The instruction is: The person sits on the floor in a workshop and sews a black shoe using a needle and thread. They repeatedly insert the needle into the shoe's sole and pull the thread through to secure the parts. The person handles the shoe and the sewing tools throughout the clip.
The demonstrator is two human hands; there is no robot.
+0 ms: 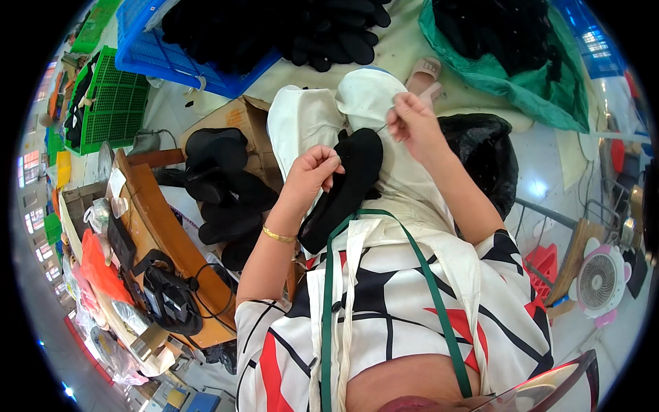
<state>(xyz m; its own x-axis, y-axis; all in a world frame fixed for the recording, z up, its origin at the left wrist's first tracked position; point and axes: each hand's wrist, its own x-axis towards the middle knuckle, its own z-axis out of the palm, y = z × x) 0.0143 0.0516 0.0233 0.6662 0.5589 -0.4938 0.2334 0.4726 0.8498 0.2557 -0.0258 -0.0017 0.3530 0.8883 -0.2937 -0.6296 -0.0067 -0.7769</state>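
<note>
A black cloth shoe (362,159) lies at a slant across my lap, over the white apron (408,172). My left hand (312,175) is closed in a pinch at the shoe's left edge; what is between its fingertips is too small to make out. To the upper right of the shoe, my right hand (415,123) is closed too. Its fingertips pinch a thin dark needle (383,128) that points toward the shoe's toe.
Several black shoes (216,154) are piled by a cardboard box (250,123) on the left, beside a wooden bench (168,240). Ahead stand a blue crate (171,62) and a green sack (508,89) of black pieces. A black plastic bag (504,134) and a fan (599,281) are at right.
</note>
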